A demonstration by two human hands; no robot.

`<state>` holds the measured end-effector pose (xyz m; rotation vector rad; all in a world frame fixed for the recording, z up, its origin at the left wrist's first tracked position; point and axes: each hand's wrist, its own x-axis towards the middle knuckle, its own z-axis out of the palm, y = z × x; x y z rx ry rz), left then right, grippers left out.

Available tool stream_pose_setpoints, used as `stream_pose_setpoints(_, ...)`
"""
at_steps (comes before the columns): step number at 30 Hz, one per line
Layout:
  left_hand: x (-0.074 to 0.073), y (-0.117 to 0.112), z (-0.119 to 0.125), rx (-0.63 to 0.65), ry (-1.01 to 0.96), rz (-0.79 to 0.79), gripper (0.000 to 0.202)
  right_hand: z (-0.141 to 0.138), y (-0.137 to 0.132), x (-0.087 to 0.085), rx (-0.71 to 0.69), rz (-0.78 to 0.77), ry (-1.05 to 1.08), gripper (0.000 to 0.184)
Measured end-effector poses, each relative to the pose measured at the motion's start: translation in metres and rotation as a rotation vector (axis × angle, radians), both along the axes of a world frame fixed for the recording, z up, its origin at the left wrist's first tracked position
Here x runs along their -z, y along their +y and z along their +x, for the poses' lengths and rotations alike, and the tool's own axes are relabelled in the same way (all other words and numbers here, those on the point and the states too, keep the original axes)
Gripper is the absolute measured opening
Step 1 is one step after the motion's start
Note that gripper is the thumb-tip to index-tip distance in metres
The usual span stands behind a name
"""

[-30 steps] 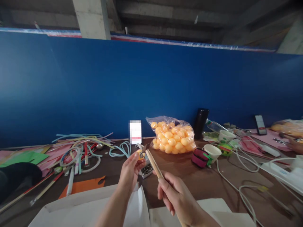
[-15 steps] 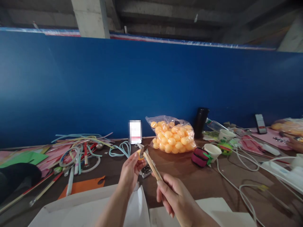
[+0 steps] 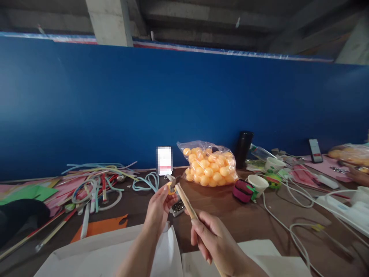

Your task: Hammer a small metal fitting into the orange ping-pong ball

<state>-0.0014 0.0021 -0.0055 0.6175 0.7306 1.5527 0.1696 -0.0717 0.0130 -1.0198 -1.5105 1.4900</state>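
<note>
Table (image 3: 220, 200) before a partition (image 3: 178, 100).
A small round piece (image 3: 172, 188) is in the left hand (image 3: 158, 211), a stick (image 3: 186, 203) in the right hand (image 3: 211, 238); a small box (image 3: 178, 208) lies beyond, between them. Farther back, a bag of balls (image 3: 210, 167) stands right of a screen (image 3: 165, 159), with a flask (image 3: 245, 149) just right of the bag. To the right are a pouch (image 3: 242, 191), a cup (image 3: 257, 185) and a power strip (image 3: 336, 209); to the left, tubes (image 3: 85, 220) lie partly over paper sheets (image 3: 30, 191).
</note>
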Motion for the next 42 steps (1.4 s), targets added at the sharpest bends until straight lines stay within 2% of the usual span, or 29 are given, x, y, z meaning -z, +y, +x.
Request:
stream_pose_setpoints(7,0.0013,0.0006,-0.0005,-0.031,-0.018,-0.015,0.024,0.0011,0.0007,-0.0017,0.008,-0.013,0.024,0.047)
stream_pose_setpoints(17,0.0012,0.0006,0.0008,-0.006,0.005,-0.009,0.030,0.0006,0.0004,-0.0006,0.000,-0.013,0.005,0.046)
stream_pose_setpoints(27,0.0003,0.0008,0.0004,-0.035,-0.037,-0.010,0.018,0.0017,-0.0003,-0.0021,0.038,0.022,0.112,0.047)
stream_pose_setpoints(42,-0.0008,0.0001,0.0018,-0.027,-0.010,-0.016,0.021,-0.0004,-0.0008,-0.0028,-0.005,-0.009,0.036,0.050)
